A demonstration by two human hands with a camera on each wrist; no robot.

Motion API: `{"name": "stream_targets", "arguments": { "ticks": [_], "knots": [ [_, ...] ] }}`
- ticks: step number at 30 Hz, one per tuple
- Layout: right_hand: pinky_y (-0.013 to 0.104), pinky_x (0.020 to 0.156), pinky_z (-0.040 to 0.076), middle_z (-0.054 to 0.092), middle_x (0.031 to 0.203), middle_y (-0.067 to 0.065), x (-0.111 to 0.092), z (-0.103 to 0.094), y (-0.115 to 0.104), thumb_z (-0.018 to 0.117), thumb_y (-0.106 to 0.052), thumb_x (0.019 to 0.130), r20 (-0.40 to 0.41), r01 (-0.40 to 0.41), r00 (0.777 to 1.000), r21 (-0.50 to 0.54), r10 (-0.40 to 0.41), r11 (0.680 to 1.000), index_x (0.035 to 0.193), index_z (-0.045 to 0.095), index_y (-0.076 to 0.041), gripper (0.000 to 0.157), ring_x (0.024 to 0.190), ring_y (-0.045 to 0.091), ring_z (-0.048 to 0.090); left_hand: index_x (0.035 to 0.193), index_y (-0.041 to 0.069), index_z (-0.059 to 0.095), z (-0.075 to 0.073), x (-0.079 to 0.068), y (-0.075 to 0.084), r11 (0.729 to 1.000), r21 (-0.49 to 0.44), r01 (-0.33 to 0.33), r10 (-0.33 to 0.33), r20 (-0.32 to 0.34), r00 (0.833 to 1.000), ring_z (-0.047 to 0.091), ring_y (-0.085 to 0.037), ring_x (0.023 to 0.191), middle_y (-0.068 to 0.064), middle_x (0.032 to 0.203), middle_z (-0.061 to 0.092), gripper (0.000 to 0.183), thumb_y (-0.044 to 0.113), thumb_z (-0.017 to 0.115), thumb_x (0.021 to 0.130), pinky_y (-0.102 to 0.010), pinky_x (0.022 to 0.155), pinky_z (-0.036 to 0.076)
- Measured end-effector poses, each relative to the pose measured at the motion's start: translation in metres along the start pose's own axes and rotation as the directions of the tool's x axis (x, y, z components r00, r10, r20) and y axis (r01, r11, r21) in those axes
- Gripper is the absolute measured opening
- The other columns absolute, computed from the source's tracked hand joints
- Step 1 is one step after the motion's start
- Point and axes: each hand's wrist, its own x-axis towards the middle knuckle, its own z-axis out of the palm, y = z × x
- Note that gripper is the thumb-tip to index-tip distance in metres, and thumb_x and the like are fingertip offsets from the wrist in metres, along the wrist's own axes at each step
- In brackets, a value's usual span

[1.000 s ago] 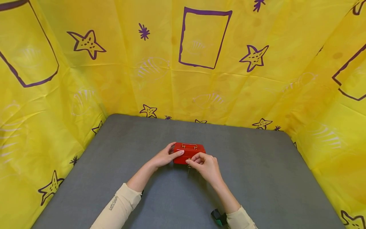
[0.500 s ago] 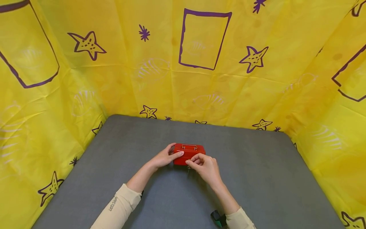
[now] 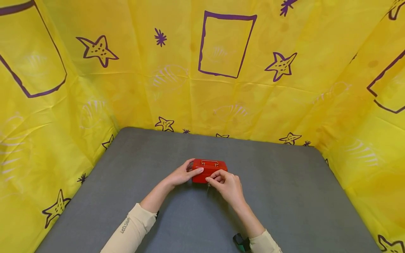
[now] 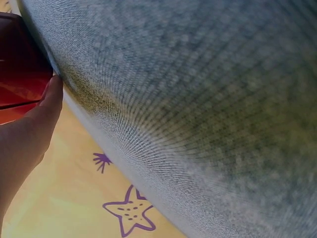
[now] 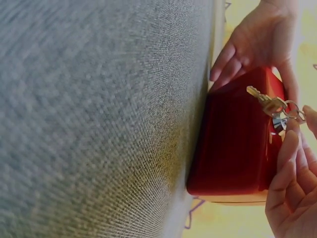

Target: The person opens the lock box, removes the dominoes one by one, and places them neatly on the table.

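Observation:
A small red metal cash box [image 3: 210,170] with a thin handle [image 3: 210,162] on its lid sits on the grey table. My left hand [image 3: 181,174] holds the box's left end, thumb across the front edge of the lid. At the front, the fingers and thumb of my right hand [image 3: 230,186] pinch a key at the silver lock [image 5: 278,122]; the fingers mostly hide that key. From its key ring [image 5: 295,110] dangles a second key [image 5: 267,103]. The lid is down. In the left wrist view, only part of the hand and a dark red corner show.
The grey table [image 3: 284,196] has rounded far corners. Yellow cloth [image 3: 177,95] printed with purple starfish and frames rises behind it and on both sides. A black strapped device [image 3: 241,242] sits at my right wrist.
Both hands keep their places on the box and key. The hanging key swings slightly; the head view shifts a little.

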Motion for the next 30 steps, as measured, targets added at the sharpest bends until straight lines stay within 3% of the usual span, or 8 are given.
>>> {"name": "stream_targets", "arguments": {
  "ticks": [10,16,25,30],
  "knots": [
    [0.020,0.053,0.049,0.065,0.069,-0.014,-0.006,0.001,0.002,0.080,-0.029,0.081,-0.035,0.096,0.995,-0.039,-0.097,0.995,0.083,0.070,-0.021,0.013,0.056,-0.001,0.055,0.151,0.006,0.027,0.002,0.000,-0.004,1.000,0.015,0.003,-0.003,0.000,1.000,0.046,-0.034,0.126,-0.018,0.144,0.045,0.090,0.053,0.068,0.086,-0.056,0.107,0.033],
    [0.020,0.057,0.049,0.063,0.072,-0.018,-0.010,0.000,0.004,0.082,-0.029,0.079,-0.007,0.104,0.994,-0.044,-0.105,0.994,0.089,0.070,-0.021,0.017,0.058,-0.001,0.055,0.151,0.008,0.028,0.002,0.000,-0.004,1.000,0.027,0.014,-0.014,-0.011,1.000,0.047,-0.033,0.126,-0.018,0.143,0.045,0.091,0.055,0.068,0.084,-0.056,0.106,0.033],
    [0.021,0.058,0.048,0.067,0.082,-0.005,-0.017,-0.004,0.004,0.084,-0.022,0.077,0.056,0.159,0.986,-0.084,-0.155,0.984,0.101,0.071,-0.021,0.028,0.062,-0.001,0.053,0.150,0.007,0.029,0.003,0.003,-0.005,1.000,0.017,0.007,-0.006,-0.004,1.000,0.047,-0.034,0.126,-0.018,0.142,0.046,0.089,0.052,0.069,0.085,-0.056,0.107,0.033],
    [0.024,0.060,0.051,0.067,0.083,-0.005,-0.016,-0.004,0.004,0.084,-0.017,0.077,0.052,0.197,0.980,-0.102,-0.193,0.975,0.101,0.072,-0.020,0.027,0.064,0.005,0.056,0.150,0.010,0.029,0.001,0.003,-0.005,0.999,0.032,0.020,-0.020,-0.015,1.000,0.046,-0.034,0.126,-0.017,0.142,0.046,0.091,0.056,0.069,0.083,-0.058,0.106,0.033]
  ]
}}
